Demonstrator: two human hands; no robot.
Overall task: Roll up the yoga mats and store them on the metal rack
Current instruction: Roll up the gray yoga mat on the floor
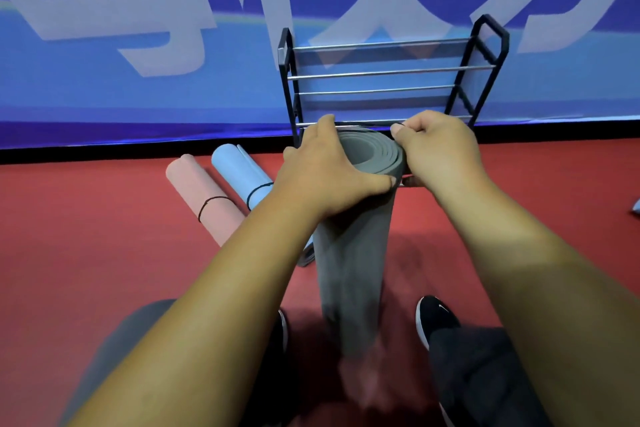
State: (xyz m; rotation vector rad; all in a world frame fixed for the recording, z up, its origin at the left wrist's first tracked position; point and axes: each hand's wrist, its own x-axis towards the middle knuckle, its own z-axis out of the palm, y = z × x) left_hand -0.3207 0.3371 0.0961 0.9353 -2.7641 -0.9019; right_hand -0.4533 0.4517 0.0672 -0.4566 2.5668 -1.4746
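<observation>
Red floor (104, 253) fills the lower half of my head view and ends at its far edge against a black strip, above which a blue banner (138, 97) with huge pale characters covers the wall. At that far edge, right of centre, stands the metal rack (388, 73), a black frame crossed by chrome rails, and I see nothing on the rails in view.

Just in front of the rack, the grey mat (353, 253) stands upright on the floor, rolled tight, its spiral end facing up and its base blurred. The left hand (325, 170) grips the top of the roll, fingers curled round its far side and thumb across the near side. The right hand (440, 152) touches the roll's right rim, fingers bunched, pinching a thin black band (367, 123) that runs across the far rim toward the left hand.

Left of the rack, 2 rolled mats lie side by side on the floor, a pink mat (204, 198) and a blue mat (239, 173), each ringed by a black band. At the near edge, 2 black shoes (436, 319) flank the grey roll.
</observation>
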